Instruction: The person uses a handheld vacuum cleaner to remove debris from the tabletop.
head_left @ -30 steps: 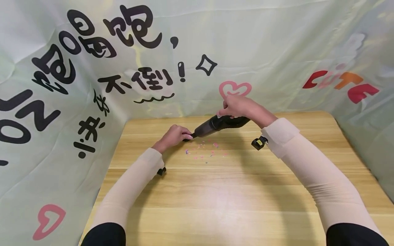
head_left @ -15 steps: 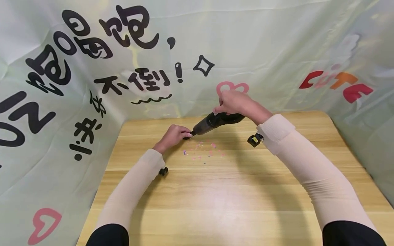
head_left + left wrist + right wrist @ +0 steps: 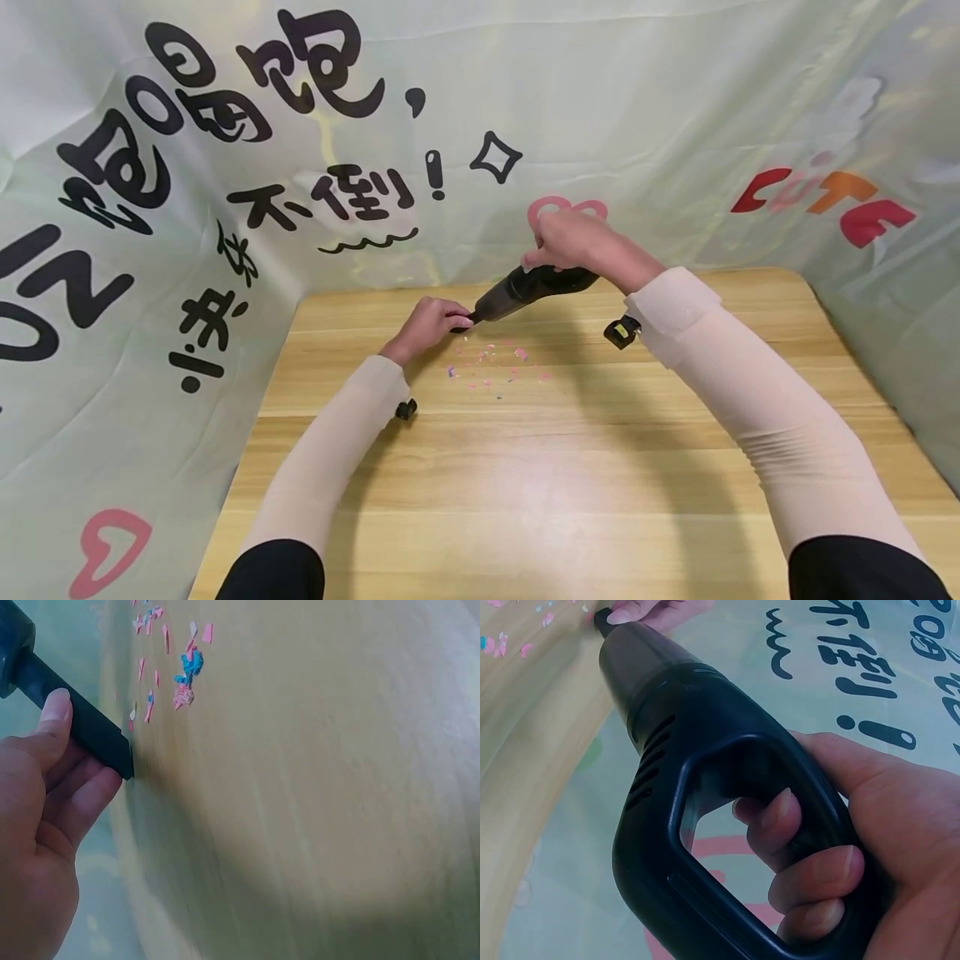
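Observation:
A black handheld vacuum cleaner (image 3: 536, 286) slants down to the left over the far part of the table. My right hand (image 3: 573, 242) grips its loop handle, fingers curled through the opening, as the right wrist view shows (image 3: 817, 847). At the other end my left hand (image 3: 429, 323) pinches the narrow flat nozzle (image 3: 82, 720) between thumb and fingers. The nozzle's tip is right at the tabletop in the left wrist view. Pink, blue and white paper scraps (image 3: 487, 358) lie scattered on the wood just in front of the nozzle.
The light wooden table (image 3: 525, 483) reaches back to a pale cloth backdrop (image 3: 645, 125) printed with black lettering and hearts. The cloth also hangs along the left and right sides. A small black wrist camera (image 3: 622, 332) sits under the right sleeve.
The whole view has shifted slightly. My left hand and the nozzle have moved a little toward the back of the table. Both hands keep their hold on the vacuum cleaner.

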### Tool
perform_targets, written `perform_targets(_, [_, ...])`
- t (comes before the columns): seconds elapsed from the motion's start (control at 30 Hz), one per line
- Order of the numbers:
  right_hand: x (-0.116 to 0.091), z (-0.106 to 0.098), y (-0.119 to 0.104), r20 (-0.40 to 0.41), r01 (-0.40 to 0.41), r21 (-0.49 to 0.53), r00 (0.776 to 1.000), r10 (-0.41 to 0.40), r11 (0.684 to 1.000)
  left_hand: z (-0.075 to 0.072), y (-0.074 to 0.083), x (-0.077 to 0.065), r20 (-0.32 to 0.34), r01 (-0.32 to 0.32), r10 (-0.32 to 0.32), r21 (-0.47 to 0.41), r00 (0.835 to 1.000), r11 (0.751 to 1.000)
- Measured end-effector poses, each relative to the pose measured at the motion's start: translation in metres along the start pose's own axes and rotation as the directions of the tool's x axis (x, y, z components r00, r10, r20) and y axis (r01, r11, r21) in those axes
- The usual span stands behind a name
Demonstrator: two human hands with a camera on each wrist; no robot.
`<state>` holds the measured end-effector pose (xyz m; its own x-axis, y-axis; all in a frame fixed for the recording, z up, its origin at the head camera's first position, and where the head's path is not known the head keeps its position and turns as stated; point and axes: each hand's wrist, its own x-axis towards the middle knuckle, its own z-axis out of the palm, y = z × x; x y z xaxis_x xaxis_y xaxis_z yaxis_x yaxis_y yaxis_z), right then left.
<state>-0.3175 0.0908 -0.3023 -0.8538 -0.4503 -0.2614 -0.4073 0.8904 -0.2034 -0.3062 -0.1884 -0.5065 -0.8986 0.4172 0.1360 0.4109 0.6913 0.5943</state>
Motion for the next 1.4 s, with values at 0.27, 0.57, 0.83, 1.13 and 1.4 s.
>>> perform_targets(0.27, [-0.001,-0.005,0.003,0.018,-0.012,0.015,1.0,0.012,1.0,0.005,0.002,0.006,0.009,-0.026,0.026,0.011,1.0,1.0])
perform_targets(0.57, [-0.003,-0.011,0.007,0.023,-0.03,-0.014,0.999,0.031,0.999,0.007,0.01,0.01,0.017,-0.008,0.008,-0.002,1.0,1.0])
perform_targets(0.83, [0.0,-0.012,0.007,-0.034,0.006,-0.083,0.999,-0.009,0.997,0.008,0.012,0.018,-0.006,0.04,-0.04,-0.026,0.999,0.999])
perform_targets(1.13, [-0.001,-0.015,0.013,-0.001,-0.005,-0.066,1.0,0.005,0.998,0.01,0.013,0.029,0.011,0.026,-0.026,0.014,1.0,1.0])
perform_targets(1.4, [-0.003,-0.01,0.027,-0.024,0.011,-0.047,1.0,-0.012,0.999,0.013,0.017,0.037,0.04,0.029,-0.031,0.046,0.999,0.999])
